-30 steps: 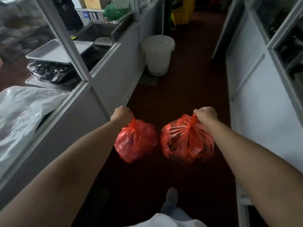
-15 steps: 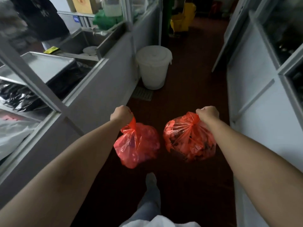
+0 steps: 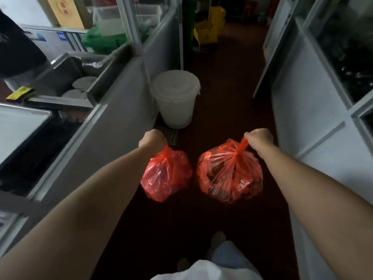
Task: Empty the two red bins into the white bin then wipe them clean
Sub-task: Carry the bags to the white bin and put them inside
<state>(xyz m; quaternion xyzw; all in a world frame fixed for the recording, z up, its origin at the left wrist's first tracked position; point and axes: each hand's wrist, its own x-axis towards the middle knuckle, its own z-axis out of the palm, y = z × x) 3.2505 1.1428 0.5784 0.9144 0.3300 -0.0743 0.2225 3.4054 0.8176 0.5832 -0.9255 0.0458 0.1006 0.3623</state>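
I stand in a narrow corridor with a dark red floor (image 3: 228, 110). On my left runs a grey partition (image 3: 113, 126) with a steel sink (image 3: 66, 77) behind it, and on my right are white wall panels (image 3: 314, 122). The white bin (image 3: 175, 102) stands on the floor ahead of me, close against the partition, with its lid on. Far behind it is a yellow mop bucket (image 3: 210, 31). The larger red bag (image 3: 230, 174) hangs from my right hand (image 3: 259, 138), which is clenched around its twisted neck; dark waste shows through the plastic. The smaller red bag (image 3: 166, 176) hangs from my left hand (image 3: 153, 141), which grips its gathered top in a fist. The bags hang near each other, apart, above the floor. A drain grate (image 3: 171, 136) lies just in front of the bin.
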